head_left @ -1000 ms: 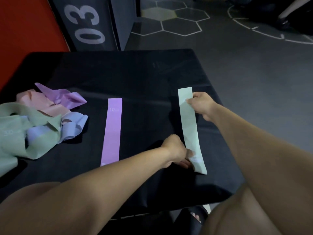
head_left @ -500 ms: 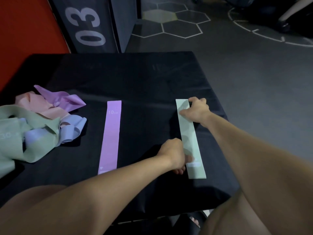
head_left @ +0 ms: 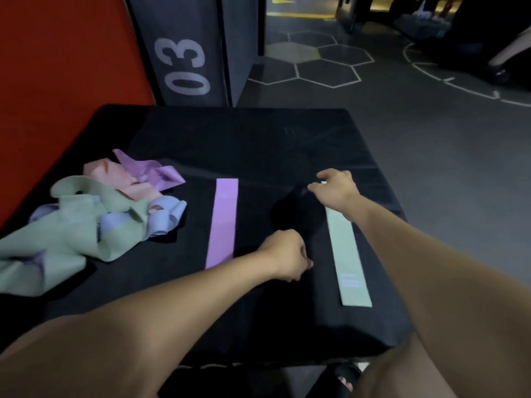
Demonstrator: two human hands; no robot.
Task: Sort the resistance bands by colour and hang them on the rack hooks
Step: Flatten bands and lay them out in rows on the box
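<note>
A pale green band [head_left: 348,254] lies flat and straight on the right side of the black padded block [head_left: 258,145]. A purple band [head_left: 222,222] lies flat and parallel to its left. My left hand [head_left: 287,255] is between the two bands, fingers curled into a fist, holding nothing and clear of the green band. My right hand [head_left: 334,188] hovers over the green band's far end with fingers loosely bent and nothing in them; my wrist hides that end. A tangled pile of green, pink, purple and blue bands [head_left: 94,214] sits at the left.
A dark grey block marked "03" [head_left: 184,67] stands behind the black block, beside a red wall [head_left: 57,81]. Grey floor with hexagon markings [head_left: 316,61] stretches to the right. My sandalled foot [head_left: 346,379] shows below the near edge. No rack is in view.
Both hands have come off the green band, which now lies flat. The left hand drew back to the left; the right hand moved up past the band's far end.
</note>
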